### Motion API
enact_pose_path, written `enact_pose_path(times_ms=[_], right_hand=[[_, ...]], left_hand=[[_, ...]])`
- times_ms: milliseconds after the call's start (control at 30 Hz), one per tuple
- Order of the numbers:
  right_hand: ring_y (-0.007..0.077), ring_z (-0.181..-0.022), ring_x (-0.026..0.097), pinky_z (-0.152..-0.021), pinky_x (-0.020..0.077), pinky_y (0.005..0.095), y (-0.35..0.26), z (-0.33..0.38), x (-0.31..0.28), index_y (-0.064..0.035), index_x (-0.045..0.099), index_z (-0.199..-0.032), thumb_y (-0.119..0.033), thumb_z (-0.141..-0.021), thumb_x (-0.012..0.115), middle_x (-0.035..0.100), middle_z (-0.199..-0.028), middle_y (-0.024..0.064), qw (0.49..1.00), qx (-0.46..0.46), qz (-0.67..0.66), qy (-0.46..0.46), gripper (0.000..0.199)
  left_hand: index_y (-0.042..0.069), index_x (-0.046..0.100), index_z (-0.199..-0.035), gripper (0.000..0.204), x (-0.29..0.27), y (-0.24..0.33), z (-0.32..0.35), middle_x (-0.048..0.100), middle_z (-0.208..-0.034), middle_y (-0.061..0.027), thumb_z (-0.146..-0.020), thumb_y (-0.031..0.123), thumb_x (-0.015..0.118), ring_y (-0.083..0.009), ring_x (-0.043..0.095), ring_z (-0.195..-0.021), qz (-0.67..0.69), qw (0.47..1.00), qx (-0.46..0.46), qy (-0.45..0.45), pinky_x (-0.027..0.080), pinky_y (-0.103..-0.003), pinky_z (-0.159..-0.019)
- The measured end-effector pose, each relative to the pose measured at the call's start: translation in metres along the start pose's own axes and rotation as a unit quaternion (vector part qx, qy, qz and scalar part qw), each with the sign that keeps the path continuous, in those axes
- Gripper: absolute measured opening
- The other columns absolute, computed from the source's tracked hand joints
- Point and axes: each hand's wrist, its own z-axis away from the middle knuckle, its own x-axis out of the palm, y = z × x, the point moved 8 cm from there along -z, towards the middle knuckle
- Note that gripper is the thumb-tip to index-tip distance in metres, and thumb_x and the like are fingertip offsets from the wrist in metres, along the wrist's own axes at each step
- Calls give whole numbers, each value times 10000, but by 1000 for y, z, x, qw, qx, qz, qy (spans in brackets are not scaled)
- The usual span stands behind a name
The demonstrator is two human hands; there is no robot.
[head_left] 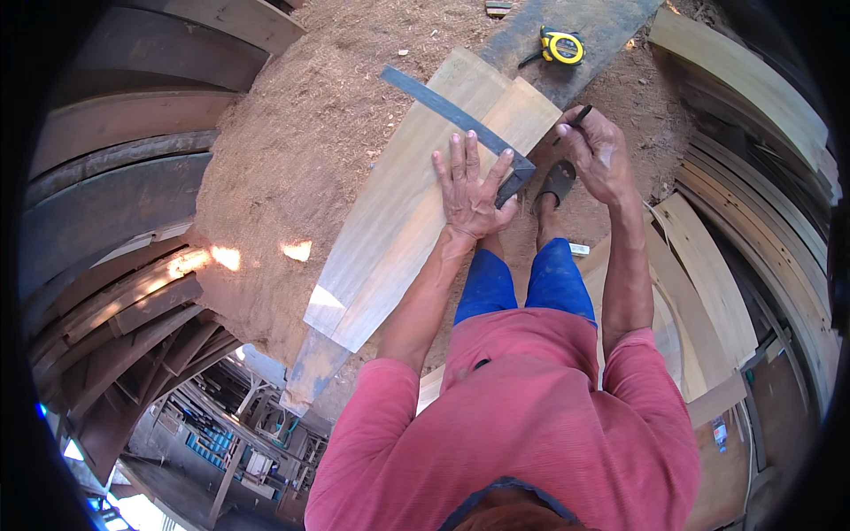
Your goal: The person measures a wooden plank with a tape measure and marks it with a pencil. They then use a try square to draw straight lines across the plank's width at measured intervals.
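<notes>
Two pale boards [382, 226] lie side by side on a narrower, worn support plank [611, 31]. Across them rests a carpenter's square [443, 110], its long dark blade slanting over the wood and its thick stock at the right edge. My left hand [474, 195] lies flat with fingers spread, the fingertips against the blade and the thumb near the stock. A slim black pen or marker [580, 116] is pinched in my right hand [604, 157], held just off the boards' right edge. Its tip is partly hidden by the fingers.
A yellow and black tape measure [564, 48] sits on the far end of the support plank. Sawdust [266, 203] covers the ground. Stacked boards line the left [124, 199] and right [753, 97]. My sandalled foot [558, 181] stands beside the boards.
</notes>
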Motion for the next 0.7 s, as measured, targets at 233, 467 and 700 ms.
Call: enact_pose_path(times_ms=[233,467,700], right_hand=[[165,-917,711,-837,566,349,11,11,-16,-14,665,-1462,-168,-1018,741,748,-983,136,991,108,-71,-21,476],[128,-915,703,-830,587,303,-9,-6,3,-5,534,-1580,-147,-1096,672,770,-1038,92,917,48,-395,18,523],[104,-768,651,-700,532,309,-38,-29,73,16,720,-1186,-252,-1115,632,724,-871,53,960,51,-264,-76,290]], left_hand=[[377,583,-1591,941,2,-2,0,237,-1785,-321,-695,441,863,-557,129,-1666,-10,1000,5,2,48,-818,-1264],[384,580,-1592,944,0,-1,-1,258,-1772,-335,-695,454,865,-566,156,-1657,-2,1000,5,4,60,-829,-1256],[376,601,-1567,905,-2,-1,0,268,-1772,-318,-705,499,848,-541,138,-1668,-13,1000,3,0,79,-818,-1266]])
